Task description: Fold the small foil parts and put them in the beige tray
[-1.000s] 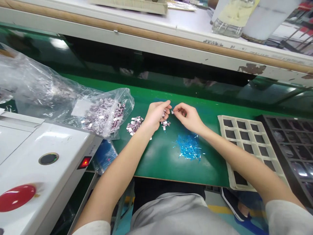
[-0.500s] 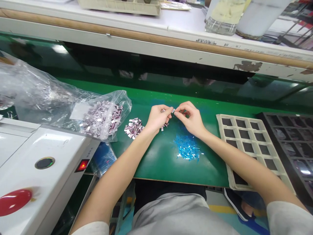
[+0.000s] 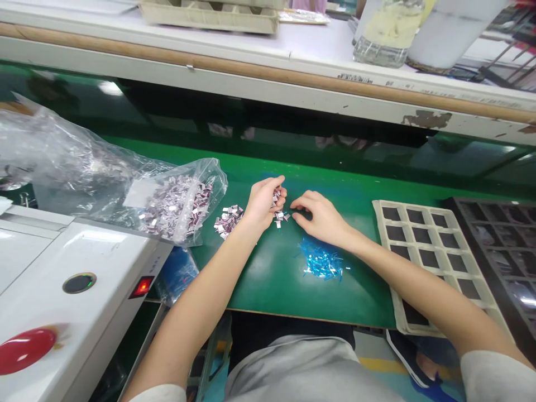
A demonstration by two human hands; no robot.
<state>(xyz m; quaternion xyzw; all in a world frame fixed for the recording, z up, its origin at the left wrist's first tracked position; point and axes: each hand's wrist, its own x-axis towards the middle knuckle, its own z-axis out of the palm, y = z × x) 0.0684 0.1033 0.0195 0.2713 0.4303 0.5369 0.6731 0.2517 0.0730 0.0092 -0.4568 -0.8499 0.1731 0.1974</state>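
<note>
My left hand (image 3: 263, 202) is curled round several small silvery-purple pieces, which show between its fingers. Just right of it, my right hand (image 3: 318, 216) hovers over the green table with thumb and forefinger apart and nothing visible between them. A few loose pieces (image 3: 280, 219) lie on the table between the hands. Left of my left wrist sits a small heap of the same silvery-purple pieces (image 3: 228, 220). Below my right hand is a pile of thin blue strips (image 3: 321, 259).
A clear plastic bag (image 3: 180, 206) full of pieces lies at left, behind a white machine (image 3: 96, 268) with a lit red switch. At right stand a cream compartment tray (image 3: 412, 228) and a black one (image 3: 464, 207). A shelf (image 3: 293, 53) crosses the back.
My hands, whose fingertips met at a small piece, have parted. The right hand has moved slightly down with its fingers opened; the left has curled further round its pieces.
</note>
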